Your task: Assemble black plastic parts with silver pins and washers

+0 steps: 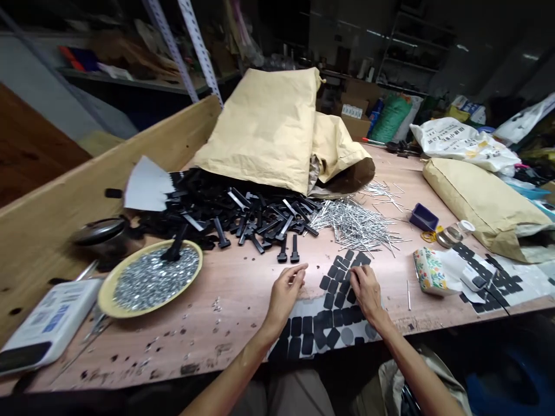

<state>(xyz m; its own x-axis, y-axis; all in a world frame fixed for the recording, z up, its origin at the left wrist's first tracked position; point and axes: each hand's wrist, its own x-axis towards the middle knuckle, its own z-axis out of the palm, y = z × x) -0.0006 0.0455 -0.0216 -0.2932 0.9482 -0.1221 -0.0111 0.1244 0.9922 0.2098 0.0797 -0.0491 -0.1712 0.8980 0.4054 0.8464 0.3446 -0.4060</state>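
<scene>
My left hand (287, 289) rests on the wooden table (243, 300) with its fingers curled together at the tips, pinching something too small to name. Just beyond it lie two black plastic pieces (288, 252). My right hand (365, 287) lies on a sheet of black rounded pads (333, 312), its fingers bent and pressing on the pads near the sheet's upper part. A heap of thin metal pins (355, 222) spreads out behind the sheet, and a big pile of black plastic pieces (225, 211) lies to its left.
A yellow dish (108, 294) of small shiny metal bits sits at left, next to a white device (47, 323). Tan paper sacks (269, 127) stand at the back and right (481, 202). A floral cup (427, 270), tape roll and more pad sheets (498, 277) lie at right.
</scene>
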